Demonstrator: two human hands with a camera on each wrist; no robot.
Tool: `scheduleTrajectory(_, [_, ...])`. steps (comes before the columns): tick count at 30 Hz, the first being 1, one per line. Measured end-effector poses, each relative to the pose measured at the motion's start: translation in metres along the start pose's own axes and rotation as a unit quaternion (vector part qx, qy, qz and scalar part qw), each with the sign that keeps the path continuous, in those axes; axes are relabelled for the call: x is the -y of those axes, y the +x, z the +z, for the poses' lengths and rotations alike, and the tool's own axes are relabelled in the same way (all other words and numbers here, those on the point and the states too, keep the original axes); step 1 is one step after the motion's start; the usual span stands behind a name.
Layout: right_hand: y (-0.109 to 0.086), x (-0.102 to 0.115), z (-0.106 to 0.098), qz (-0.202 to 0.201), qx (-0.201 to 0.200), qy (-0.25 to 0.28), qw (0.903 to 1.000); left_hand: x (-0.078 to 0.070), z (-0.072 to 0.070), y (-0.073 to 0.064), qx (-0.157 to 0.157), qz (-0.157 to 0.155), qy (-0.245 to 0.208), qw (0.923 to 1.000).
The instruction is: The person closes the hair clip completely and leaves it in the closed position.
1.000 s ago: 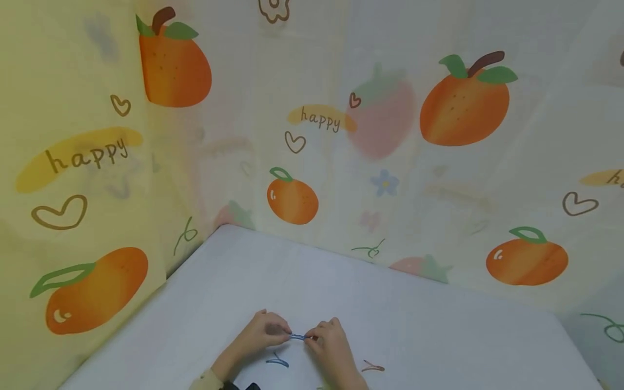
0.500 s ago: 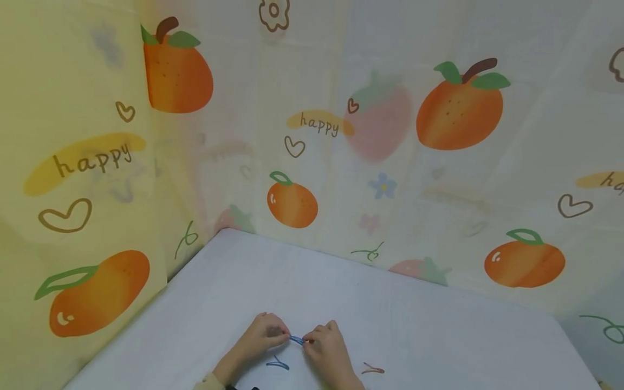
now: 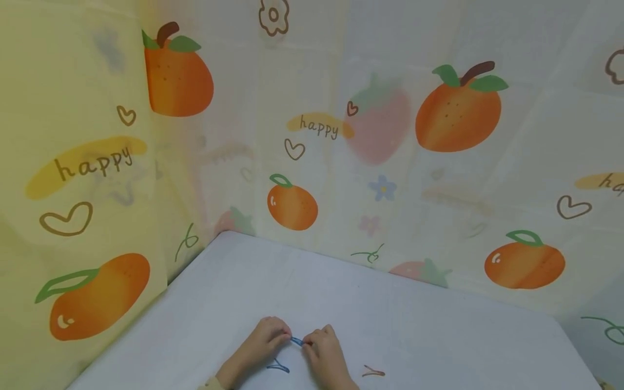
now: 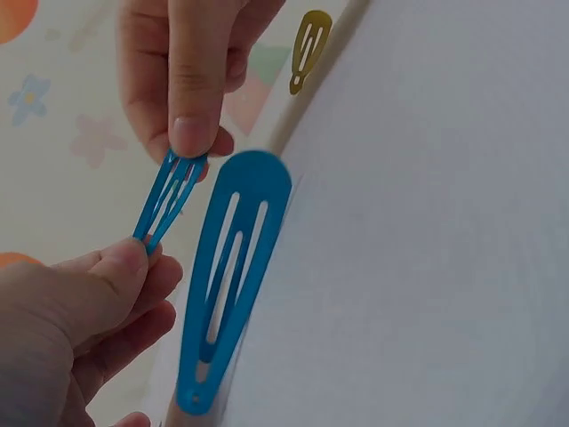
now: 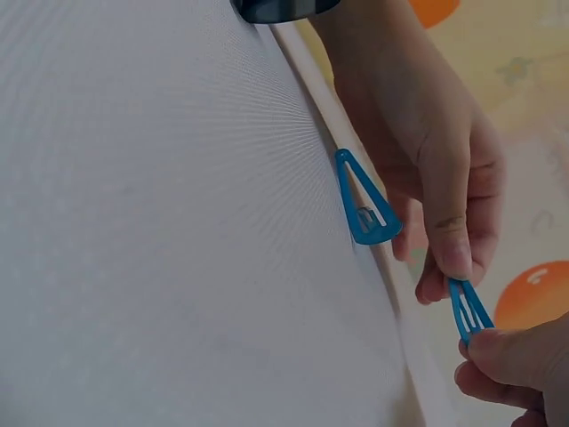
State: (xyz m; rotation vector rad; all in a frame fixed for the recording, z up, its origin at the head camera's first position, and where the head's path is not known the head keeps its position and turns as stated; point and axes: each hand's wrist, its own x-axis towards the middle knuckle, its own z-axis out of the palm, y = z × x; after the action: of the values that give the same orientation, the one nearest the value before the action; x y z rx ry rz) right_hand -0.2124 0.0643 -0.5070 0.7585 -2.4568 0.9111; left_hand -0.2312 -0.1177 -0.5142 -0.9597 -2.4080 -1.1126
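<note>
Between my two hands is a blue snap hair clip (image 3: 297, 341), pinched at both ends. My left hand (image 3: 268, 337) grips one end between thumb and fingers. The other end sits between the thumb and fingers of my right hand (image 3: 325, 349). In the left wrist view the held clip (image 4: 169, 200) slants, its slim strips showing between the fingertips. A second blue snap clip (image 3: 278, 366) lies on the table just below my left hand, one strip angled up from it. To the right of my right hand lies a brownish-gold snap clip (image 3: 374, 371).
The white-covered table (image 3: 429, 330) runs back to a corner. Pale curtains (image 3: 331, 216) printed with oranges, hearts and "happy" stand along its left and back edges. A dark device (image 5: 284, 7) shows by the left wrist in the right wrist view.
The view has tilted up slightly. My hands stay close together on the same blue clip, which now lies more slanted and looks narrower, its two strips closer together.
</note>
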Motion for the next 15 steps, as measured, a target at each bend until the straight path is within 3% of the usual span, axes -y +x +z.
scheduleTrajectory(9, [-0.0013,0.0046,-0.0012,0.036,-0.014,0.036,0.9986,-0.0011,0.0021,0.0010,-0.001,0.002,-0.012,0.9999])
scheduleTrajectory(15, [-0.0025,0.0037,-0.0006,0.057,-0.011,0.063,0.9963,-0.0016,0.0013,0.0005,0.022,-0.031,-0.016,0.9992])
